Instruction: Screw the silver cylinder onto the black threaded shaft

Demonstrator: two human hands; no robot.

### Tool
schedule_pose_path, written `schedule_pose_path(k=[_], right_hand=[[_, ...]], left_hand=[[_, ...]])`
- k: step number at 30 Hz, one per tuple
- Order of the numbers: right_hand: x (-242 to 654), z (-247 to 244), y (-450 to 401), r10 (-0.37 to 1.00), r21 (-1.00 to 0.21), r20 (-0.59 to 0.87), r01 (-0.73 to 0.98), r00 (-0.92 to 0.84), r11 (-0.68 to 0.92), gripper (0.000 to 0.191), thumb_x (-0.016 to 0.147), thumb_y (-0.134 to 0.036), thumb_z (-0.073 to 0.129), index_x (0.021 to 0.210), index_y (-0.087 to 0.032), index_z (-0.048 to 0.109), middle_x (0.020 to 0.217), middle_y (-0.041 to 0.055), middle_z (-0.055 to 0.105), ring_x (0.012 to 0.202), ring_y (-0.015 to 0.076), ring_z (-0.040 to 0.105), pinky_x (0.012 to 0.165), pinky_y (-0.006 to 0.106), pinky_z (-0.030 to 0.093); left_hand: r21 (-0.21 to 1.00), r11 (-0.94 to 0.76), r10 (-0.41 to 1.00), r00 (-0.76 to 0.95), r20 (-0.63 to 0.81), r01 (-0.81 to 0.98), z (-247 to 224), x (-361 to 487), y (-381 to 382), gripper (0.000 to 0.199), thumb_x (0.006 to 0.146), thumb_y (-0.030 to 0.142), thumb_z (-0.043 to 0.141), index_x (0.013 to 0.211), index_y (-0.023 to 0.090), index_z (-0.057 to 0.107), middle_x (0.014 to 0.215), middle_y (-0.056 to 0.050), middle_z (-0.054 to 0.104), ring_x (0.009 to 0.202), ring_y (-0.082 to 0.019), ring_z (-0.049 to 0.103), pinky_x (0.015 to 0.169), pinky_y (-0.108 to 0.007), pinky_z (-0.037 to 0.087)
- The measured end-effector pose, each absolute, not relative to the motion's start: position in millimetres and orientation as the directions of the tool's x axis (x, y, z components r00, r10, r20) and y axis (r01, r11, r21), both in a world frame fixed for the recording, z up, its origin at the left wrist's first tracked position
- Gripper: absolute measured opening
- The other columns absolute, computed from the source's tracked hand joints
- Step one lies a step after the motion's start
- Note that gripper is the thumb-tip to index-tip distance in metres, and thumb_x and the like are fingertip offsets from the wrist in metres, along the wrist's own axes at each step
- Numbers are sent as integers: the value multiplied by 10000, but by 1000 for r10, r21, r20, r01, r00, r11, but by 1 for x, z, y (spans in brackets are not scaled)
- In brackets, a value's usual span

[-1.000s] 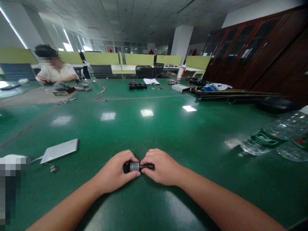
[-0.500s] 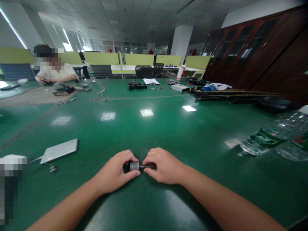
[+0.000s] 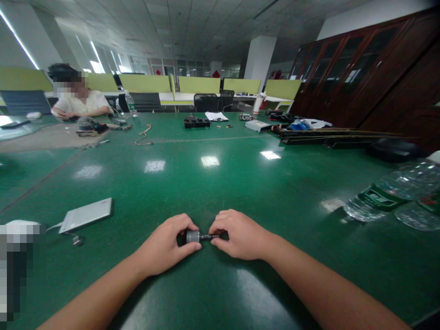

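Low in the middle of the head view, a small grey metal cylinder (image 3: 193,236) lies on its side, in line with a dark ridged shaft (image 3: 205,237) on its right. My left hand (image 3: 173,240) grips the cylinder between thumb and fingers, partly covering its left end. The thumb and fingertips of my right hand (image 3: 237,234) pinch the shaft near its right part, and its far end is hidden by the hand. Between the two hands a short dark stretch of the shaft shows. Both hands are just over the green tabletop (image 3: 213,192).
A white power bank (image 3: 85,215) with a cable lies to the left. Water bottles (image 3: 376,197) stand at the right. Farther back are a black tray (image 3: 196,122), a silver box (image 3: 257,125), and long black bars (image 3: 326,136). A person (image 3: 80,103) sits at the far left.
My right hand has shifted slightly to the right along the shaft, so more of it shows between my hands. The left hand keeps its hold on the cylinder.
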State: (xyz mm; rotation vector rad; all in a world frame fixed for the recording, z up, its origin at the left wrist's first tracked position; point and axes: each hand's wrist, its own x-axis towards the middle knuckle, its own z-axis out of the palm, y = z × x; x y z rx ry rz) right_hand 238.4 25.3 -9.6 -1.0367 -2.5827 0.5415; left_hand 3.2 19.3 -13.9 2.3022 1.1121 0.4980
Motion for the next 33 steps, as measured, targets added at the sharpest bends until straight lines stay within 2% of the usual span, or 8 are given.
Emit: schedule_pose_path(k=[15,22,33], right_hand=[[248,0,27,714,-431,95,618,-693,657,106,819,-228,657,888,-192,729,816,32,703,817,175,609,762,296,427],[258,8,29,769,-364,22,712,-639,601,92,798,-238,664,844,-199,735,789,32,687,773,179,595,707,294,413],[253,5,29,761,-432,9,683,-649,588,105,819,-228,676,903,-199,730,835,32,691,819,176,602,734,287,419]], left_hand=[[608,-517,801,591,95,603,-13,2,18,172,865,347,661,955,206,622,884,-18,626,805,-196,579,713,-289,437],[619,-501,807,584,83,605,-11,2,19,162,869,330,662,961,204,620,890,-16,621,804,-195,580,717,-297,437],[621,-493,811,580,75,609,-14,2,18,167,856,314,677,965,201,623,891,-10,611,807,-192,573,720,-296,426]])
